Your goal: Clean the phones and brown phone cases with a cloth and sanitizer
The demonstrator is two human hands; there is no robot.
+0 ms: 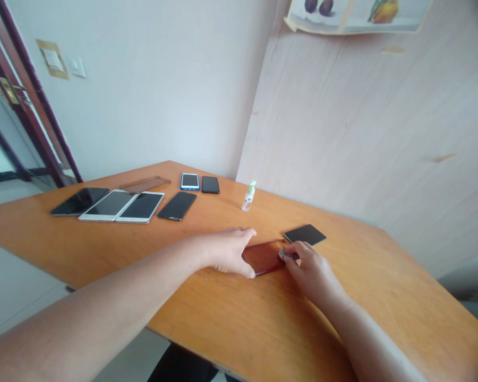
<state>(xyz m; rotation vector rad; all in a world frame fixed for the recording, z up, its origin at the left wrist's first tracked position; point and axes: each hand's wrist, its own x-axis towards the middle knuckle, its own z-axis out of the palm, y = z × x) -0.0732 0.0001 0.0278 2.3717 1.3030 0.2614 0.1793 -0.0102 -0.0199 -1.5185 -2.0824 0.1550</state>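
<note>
**Brown case between two hands**

Translucent brown rectangular phone case (265, 257) on the orange-brown wooden desk (223, 318), between the hands. Left hand (231, 252) spread wide, thumb and fingers about the case's left end, presumably to steady it; firmness of contact unclear. Right hand (313, 268) pinches a small crumpled greyish wad (283, 254) at the right end, likely for fingertip control. Clear pump-top bottle (248, 196) stands behind, apparently within reach.
</note>
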